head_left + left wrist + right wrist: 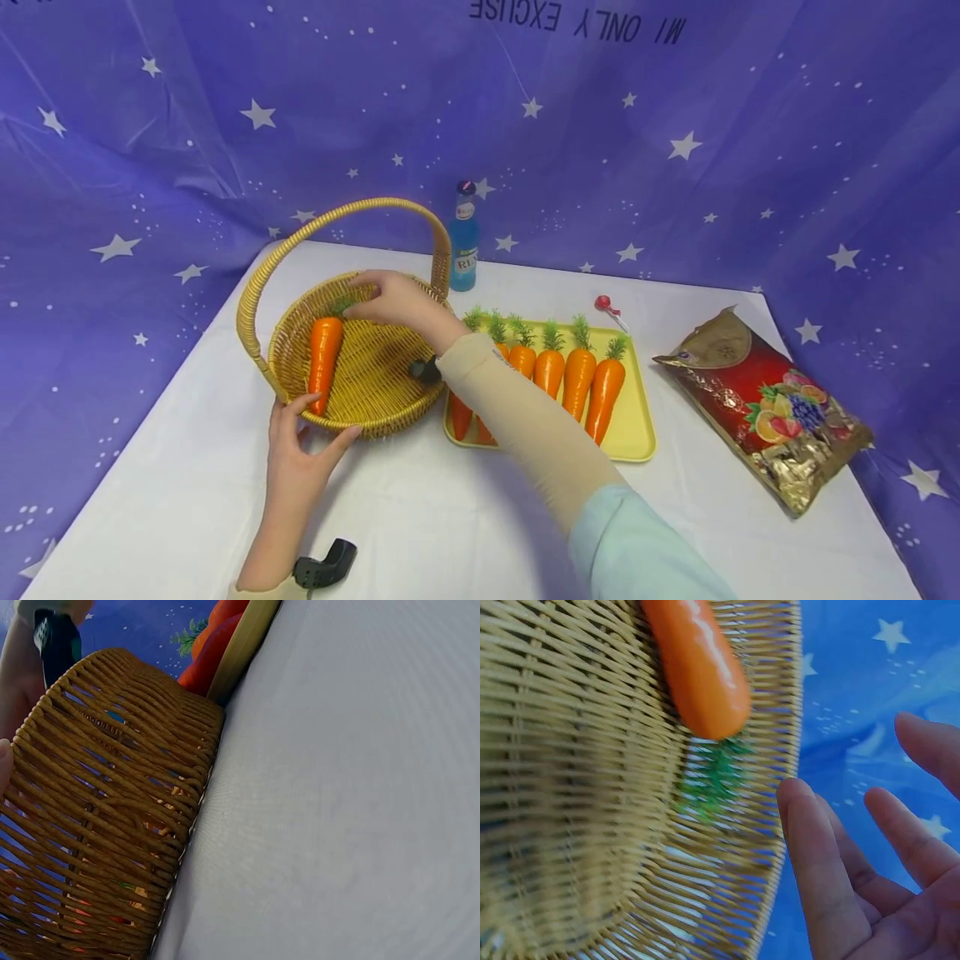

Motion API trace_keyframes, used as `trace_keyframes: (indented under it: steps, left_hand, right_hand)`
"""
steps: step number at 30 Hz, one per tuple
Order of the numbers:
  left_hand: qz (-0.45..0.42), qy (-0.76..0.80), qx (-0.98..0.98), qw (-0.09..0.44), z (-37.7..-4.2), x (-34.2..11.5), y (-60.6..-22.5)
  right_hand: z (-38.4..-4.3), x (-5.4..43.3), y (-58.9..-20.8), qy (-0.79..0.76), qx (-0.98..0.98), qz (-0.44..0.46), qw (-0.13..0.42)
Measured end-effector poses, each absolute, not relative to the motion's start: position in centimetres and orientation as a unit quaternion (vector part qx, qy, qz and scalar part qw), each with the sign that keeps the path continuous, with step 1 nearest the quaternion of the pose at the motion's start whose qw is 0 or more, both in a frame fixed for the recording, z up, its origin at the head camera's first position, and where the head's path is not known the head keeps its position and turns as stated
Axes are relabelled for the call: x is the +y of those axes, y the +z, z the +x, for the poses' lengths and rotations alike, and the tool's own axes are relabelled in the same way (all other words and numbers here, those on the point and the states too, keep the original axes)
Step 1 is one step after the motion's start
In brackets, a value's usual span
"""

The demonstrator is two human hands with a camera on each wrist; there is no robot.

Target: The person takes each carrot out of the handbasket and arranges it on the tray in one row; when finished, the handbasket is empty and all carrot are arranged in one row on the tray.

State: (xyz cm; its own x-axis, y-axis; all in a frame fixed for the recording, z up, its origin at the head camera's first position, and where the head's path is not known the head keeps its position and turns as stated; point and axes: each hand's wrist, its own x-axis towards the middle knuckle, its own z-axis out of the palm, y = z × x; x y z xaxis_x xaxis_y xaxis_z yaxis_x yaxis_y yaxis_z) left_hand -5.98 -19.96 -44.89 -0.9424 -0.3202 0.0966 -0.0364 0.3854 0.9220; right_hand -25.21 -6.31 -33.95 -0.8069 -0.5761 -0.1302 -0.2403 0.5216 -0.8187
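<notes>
An orange carrot (324,358) with a green top lies along the left side of the round wicker basket (390,400), leafy end toward the back. Over the basket's far part, my right hand (393,302) hovers near the carrot's green leaves (718,776). In the right wrist view its fingers are apart, with nothing between them. My left hand (296,454) holds the near rim of the basket, a finger over the edge close to the carrot's tip and the thumb outside. The left wrist view shows the basket's woven wall (127,802) up close.
Right of the basket, a yellow tray (637,433) carries several carrots (577,375), partly hidden by my right sleeve. A blue bottle (465,246) stands behind the basket, whose tall handle (337,215) arches above it. Farther right are a red lollipop (603,303) and a fruit-printed bag (765,408).
</notes>
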Motion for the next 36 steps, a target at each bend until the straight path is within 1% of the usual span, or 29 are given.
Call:
trace_keyframes:
  steps: [10,19,25,36]
  left_hand:
    - [0.106,-0.540,-0.824,0.139,-6.0,-20.0,-44.9]
    - [0.110,-0.542,-0.822,0.134,-6.0,-20.0,-45.2]
    - [0.101,-0.545,-0.821,0.141,-6.0,-20.0,-45.1]
    - [0.098,-0.545,-0.820,0.144,-6.0,-20.1,-45.2]
  right_hand:
    - [-25.4,-9.1,-36.9,-0.421,0.856,-0.183,0.237]
    - [-24.6,-10.5,-38.6,-0.449,0.842,-0.137,0.265]
    - [-24.2,-11.3,-39.3,-0.467,0.840,-0.119,0.249]
    - [-23.2,-12.3,-39.8,-0.451,0.866,-0.102,0.190]
